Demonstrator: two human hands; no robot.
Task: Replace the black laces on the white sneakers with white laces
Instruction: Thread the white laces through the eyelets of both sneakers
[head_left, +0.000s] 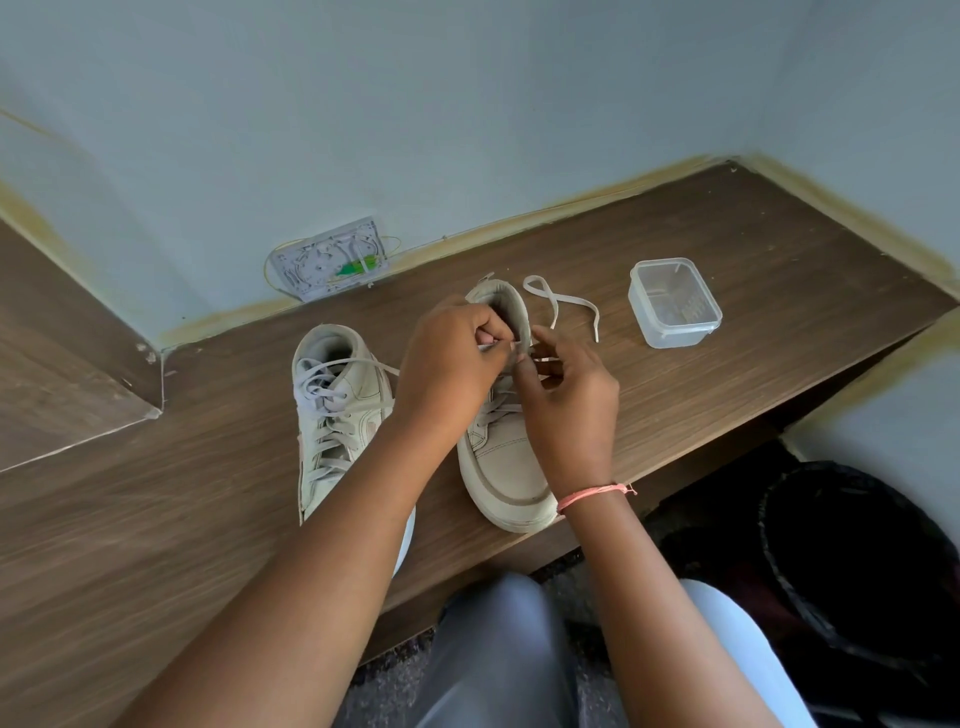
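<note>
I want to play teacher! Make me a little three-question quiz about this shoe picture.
1. True or false: the left sneaker already has a white lace threaded through it.
2. Which sneaker are both hands working on? A) the left one B) the right sneaker C) neither
3. Fill in: the clear plastic container sits on the wooden ____.

Key: 1 true. 2 B: the left hand and right hand pinch the white lace near that shoe's top. 3 desk.

Wooden desk (727, 234), pale blue wall (467, 78)
</note>
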